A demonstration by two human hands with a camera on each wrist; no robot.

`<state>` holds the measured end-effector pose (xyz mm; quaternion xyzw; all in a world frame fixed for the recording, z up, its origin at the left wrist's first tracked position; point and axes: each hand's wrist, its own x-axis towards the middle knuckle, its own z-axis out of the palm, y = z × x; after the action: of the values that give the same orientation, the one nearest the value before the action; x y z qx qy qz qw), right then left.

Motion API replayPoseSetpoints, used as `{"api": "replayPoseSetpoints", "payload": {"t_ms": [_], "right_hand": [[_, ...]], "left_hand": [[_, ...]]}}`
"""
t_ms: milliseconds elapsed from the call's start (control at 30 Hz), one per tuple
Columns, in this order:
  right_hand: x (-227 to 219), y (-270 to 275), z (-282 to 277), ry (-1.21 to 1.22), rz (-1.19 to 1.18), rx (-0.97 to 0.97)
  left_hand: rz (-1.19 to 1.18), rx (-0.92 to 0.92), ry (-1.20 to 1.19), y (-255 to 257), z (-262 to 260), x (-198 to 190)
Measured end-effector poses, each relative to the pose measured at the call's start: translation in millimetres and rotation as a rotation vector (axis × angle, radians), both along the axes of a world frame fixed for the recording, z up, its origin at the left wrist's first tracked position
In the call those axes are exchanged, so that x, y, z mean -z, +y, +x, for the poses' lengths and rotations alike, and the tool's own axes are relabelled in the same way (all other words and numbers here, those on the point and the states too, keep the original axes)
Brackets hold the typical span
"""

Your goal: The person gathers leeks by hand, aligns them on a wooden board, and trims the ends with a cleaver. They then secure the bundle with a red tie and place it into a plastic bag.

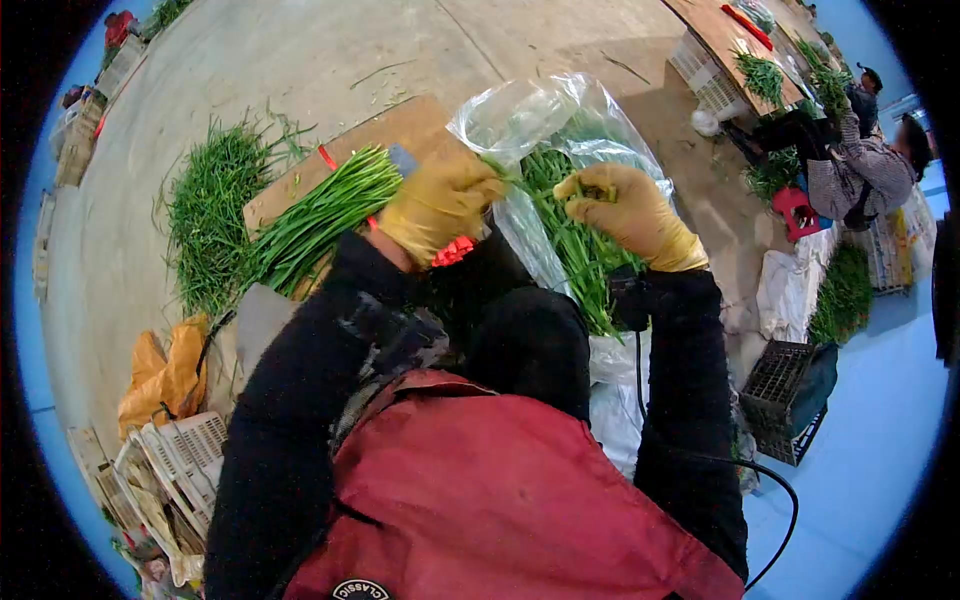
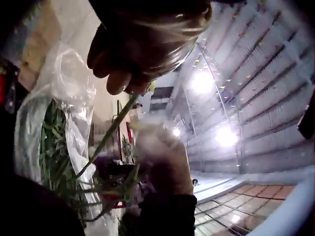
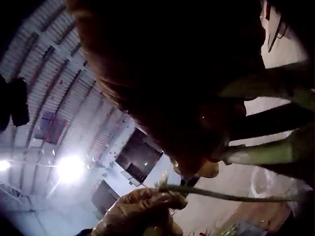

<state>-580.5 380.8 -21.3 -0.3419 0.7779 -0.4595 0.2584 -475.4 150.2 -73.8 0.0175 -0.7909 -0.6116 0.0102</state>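
Both hands wear yellowish gloves. The left hand (image 1: 440,205) (image 2: 147,46) pinches the end of a thin green stalk (image 2: 110,132), which slants down over an open clear plastic bag (image 1: 515,125). Inside the bag lie many green stalks (image 1: 575,245). Over the bag's right side, the right hand (image 1: 630,215) (image 3: 167,73) has its fingers curled round short pieces of green stalk (image 3: 261,153). A gap separates the two hands. Left of the left hand, a thick bundle of green stalks (image 1: 325,215) lies on a brown board (image 1: 400,125).
A loose green heap (image 1: 215,205) is on the floor at the left. Red ties (image 1: 453,251) show beside the left wrist. An orange sack (image 1: 165,375) and crates (image 1: 180,455) stand lower left, a black crate (image 1: 775,395) at right. A seated person (image 1: 865,170) is upper right.
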Motion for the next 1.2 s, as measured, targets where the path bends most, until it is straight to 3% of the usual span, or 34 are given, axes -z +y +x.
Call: {"api": "replayPoseSetpoints", "payload": {"t_ms": [33, 100, 133, 233, 267, 333, 433, 533, 633, 667, 800, 933, 1033, 1167, 1200], "right_hand": [[-2, 4, -2, 0.041, -0.053, 0.050], [-10, 9, -2, 0.124, -0.158, 0.152], [-26, 11, 4, -0.034, -0.156, 0.216], [-36, 5, 10, -0.080, -0.289, 0.254], [-46, 1, 16, -0.108, -0.231, 0.287], [-53, -17, 27, -0.115, -0.297, 0.280], [-57, -41, 34, -0.141, -0.403, 0.254], [-63, -59, 44, -0.219, -0.522, 0.208], [-64, -73, 48, -0.233, -0.578, 0.194], [-63, -75, 47, -0.257, -0.581, 0.178], [-59, -84, 41, -0.109, -0.449, 0.196], [-58, -92, 40, -0.120, -0.474, 0.083], [-49, -98, 34, -0.077, -0.474, 0.026], [-54, -109, 41, -0.101, -0.482, 0.023], [-53, -112, 40, -0.054, -0.464, 0.027]], "left_hand": [[0.036, -0.014, -0.069, -9, 7, -7], [-0.473, 0.221, -0.166, -31, 20, -7], [-0.728, 0.338, -0.212, -35, 25, -7], [-0.615, 0.341, 0.169, -24, 30, -31], [-0.428, 0.319, 0.165, -13, 29, -48], [-0.212, 0.096, 0.221, 9, 25, -52], [0.184, 0.106, 0.385, 39, 13, -49], [0.465, 0.136, 0.352, 48, 19, -50], [0.431, 0.047, 0.199, 33, 29, -49], [0.319, 0.082, 0.101, 23, 29, -51], [0.516, 0.098, 0.027, 9, 32, -52], [0.764, 0.149, -0.046, -6, 32, -43], [0.547, 0.166, -0.018, -23, 31, -47], [0.526, 0.249, -0.080, -41, 37, -54], [0.470, 0.187, -0.089, -44, 41, -58]]}}
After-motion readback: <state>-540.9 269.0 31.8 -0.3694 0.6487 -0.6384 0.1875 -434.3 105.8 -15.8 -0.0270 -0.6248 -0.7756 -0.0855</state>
